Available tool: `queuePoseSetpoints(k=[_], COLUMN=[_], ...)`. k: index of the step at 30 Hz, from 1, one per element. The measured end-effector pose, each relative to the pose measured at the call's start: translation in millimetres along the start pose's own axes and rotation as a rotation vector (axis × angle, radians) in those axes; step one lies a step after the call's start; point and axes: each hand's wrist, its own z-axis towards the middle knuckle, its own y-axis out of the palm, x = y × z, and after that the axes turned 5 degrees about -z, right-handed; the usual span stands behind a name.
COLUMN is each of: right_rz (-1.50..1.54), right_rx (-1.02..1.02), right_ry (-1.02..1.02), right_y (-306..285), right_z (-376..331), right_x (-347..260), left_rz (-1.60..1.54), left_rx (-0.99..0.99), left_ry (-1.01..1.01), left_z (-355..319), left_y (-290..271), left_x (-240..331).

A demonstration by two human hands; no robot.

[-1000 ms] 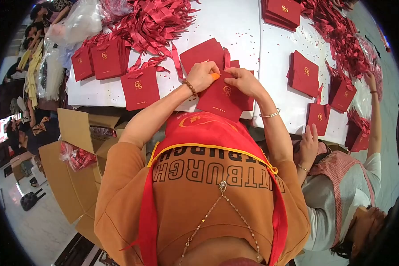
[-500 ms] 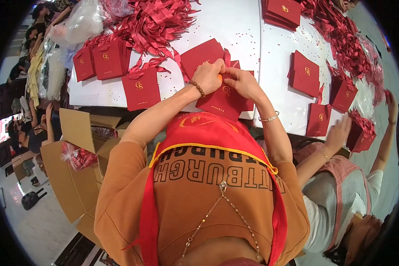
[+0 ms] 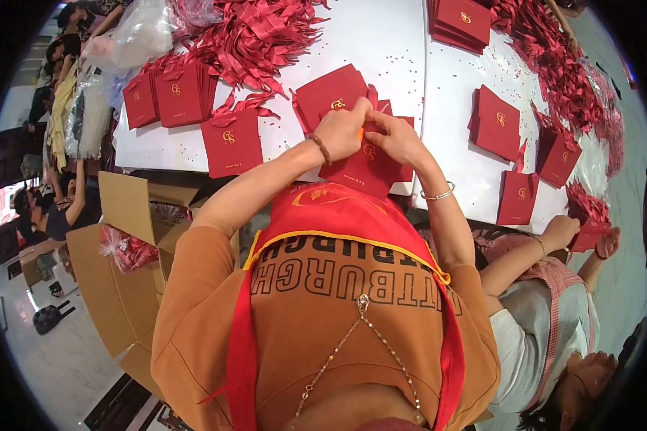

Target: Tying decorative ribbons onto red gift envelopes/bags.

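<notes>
At the table's near edge, a flat red paper gift bag (image 3: 363,169) with a gold emblem lies under both my hands. My left hand (image 3: 340,133) is closed at the bag's upper edge, and a small orange thing (image 3: 361,134) shows at its fingertips. My right hand (image 3: 397,140) pinches the bag's top beside it; the fingertips of both hands nearly meet. Red ribbon (image 3: 372,95) sticks up just beyond them. More flat red bags (image 3: 328,82) lie behind and partly beneath this one. What exactly the fingertips hold is partly hidden.
Left on the white table (image 3: 287,154) are a red bag (image 3: 231,144), bag stacks (image 3: 183,93) and a heap of red ribbons (image 3: 262,43). An open cardboard box (image 3: 126,208) stands lower left. To the right, a co-worker's hand (image 3: 559,233) is near a red bag (image 3: 589,233).
My hands stay at the bag's top edge, the left turned slightly. The co-worker's hands have lowered and come to the red bag at the right.
</notes>
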Motion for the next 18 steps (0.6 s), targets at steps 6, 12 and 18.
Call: queuePoseSetpoints(k=[6, 12, 18], right_rz=[-0.158, -0.052, -0.117], right_rx=[-0.008, 0.024, -0.001], right_ry=[0.063, 0.036, 0.032], right_y=[-3, -2, 1], right_z=[-5, -8, -6], right_x=[-15, -10, -12], left_rz=[-0.058, -0.111, -0.021], left_rx=[-0.066, -0.084, -0.130], left_ry=[-0.124, -0.079, -0.119], left_z=[2, 7, 8], left_y=[-14, -20, -16], left_x=[12, 7, 9])
